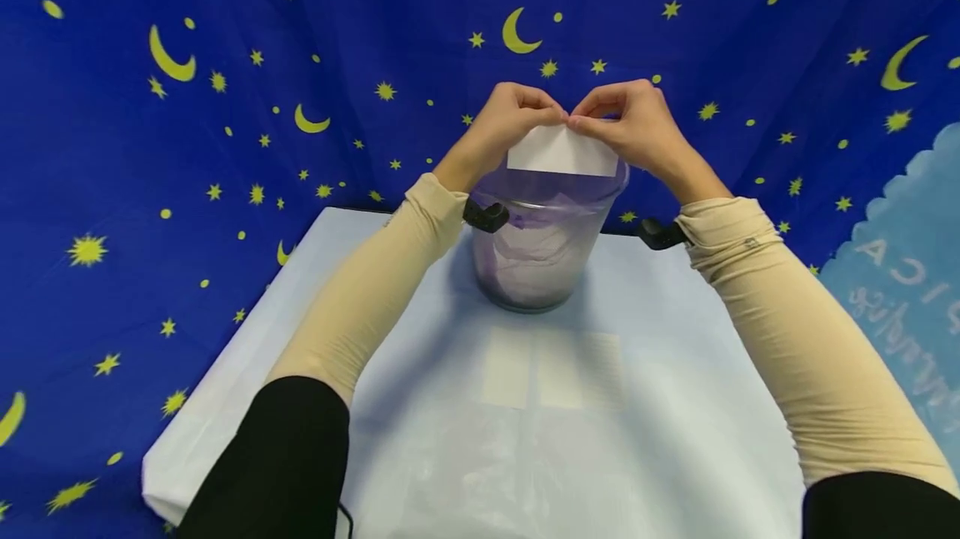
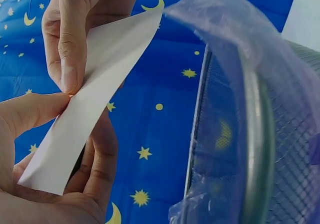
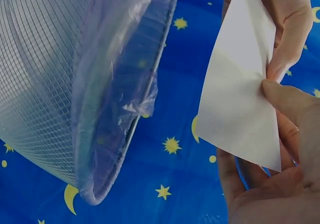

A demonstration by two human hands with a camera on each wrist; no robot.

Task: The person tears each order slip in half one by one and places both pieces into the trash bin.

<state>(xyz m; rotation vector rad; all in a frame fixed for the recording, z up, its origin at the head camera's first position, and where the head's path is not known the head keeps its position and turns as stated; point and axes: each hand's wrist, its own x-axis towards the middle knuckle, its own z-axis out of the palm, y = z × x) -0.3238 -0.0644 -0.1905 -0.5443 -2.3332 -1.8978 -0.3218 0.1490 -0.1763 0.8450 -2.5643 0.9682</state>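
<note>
Both hands meet over a mesh wastebasket (image 1: pixel 525 268) lined with a thin purple plastic bag (image 2: pixel 235 24). A white piece of paper (image 1: pixel 562 154) hangs from their fingertips. My left hand (image 1: pixel 513 118) pinches its upper edge between thumb and fingers. Close beside it, my right hand (image 1: pixel 626 122) pinches the same edge, the thumbs nearly touching. In the right wrist view the paper (image 3: pixel 240 84) looks whole and slightly bent, apart from the basket's rim (image 3: pixel 92 196). What lies deep in the basket is hidden.
The wastebasket stands upright near the back of a table with a white cover (image 1: pixel 480 464). Two pale rectangles (image 1: pixel 507 368) lie in front of it. A blue cloth (image 1: pixel 420 39) with yellow stars and moons hangs behind, and a light blue scalloped panel (image 1: pixel 915 289) is at right.
</note>
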